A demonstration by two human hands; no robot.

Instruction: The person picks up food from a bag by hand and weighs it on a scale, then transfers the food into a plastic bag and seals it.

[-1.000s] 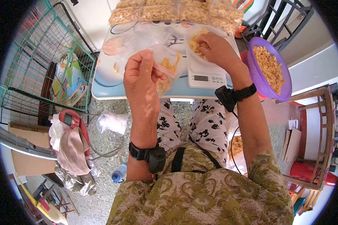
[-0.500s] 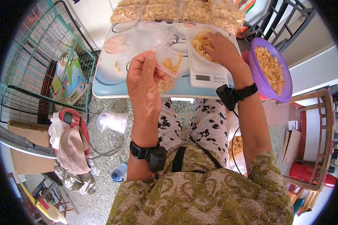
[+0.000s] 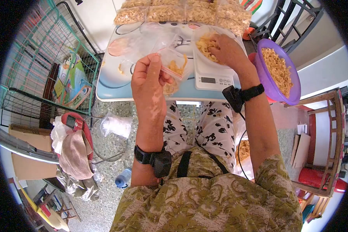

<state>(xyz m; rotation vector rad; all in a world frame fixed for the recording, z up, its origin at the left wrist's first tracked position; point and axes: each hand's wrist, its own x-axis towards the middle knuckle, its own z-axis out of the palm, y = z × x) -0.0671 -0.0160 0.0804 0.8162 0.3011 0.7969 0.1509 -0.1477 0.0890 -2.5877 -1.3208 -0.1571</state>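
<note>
My left hand [image 3: 150, 73] pinches the edge of a clear zip bag [image 3: 175, 69] with some yellow dried pieces in it, over the table's near edge. My right hand [image 3: 229, 49] reaches into a clear round bowl [image 3: 199, 34] of yellow pieces; its fingertips are among the pieces, and whether they grip any is hidden. The bowl stands on a white scale [image 3: 214, 82] with a small display. Empty-looking clear bags [image 3: 150, 38] lie on the table left of the bowl.
Filled bags [image 3: 181, 13] line the table's [image 3: 116, 91] far edge. A purple basin [image 3: 297, 83] of dried pieces stands at the right. Left are a green wire rack [image 3: 46, 50] and a red stool [image 3: 87, 135] bearing cloths and a phone. A blue bottle [image 3: 123, 178] lies on the floor.
My right hand has shifted very slightly within the bowl. My left hand still holds the bag in nearly the same place.
</note>
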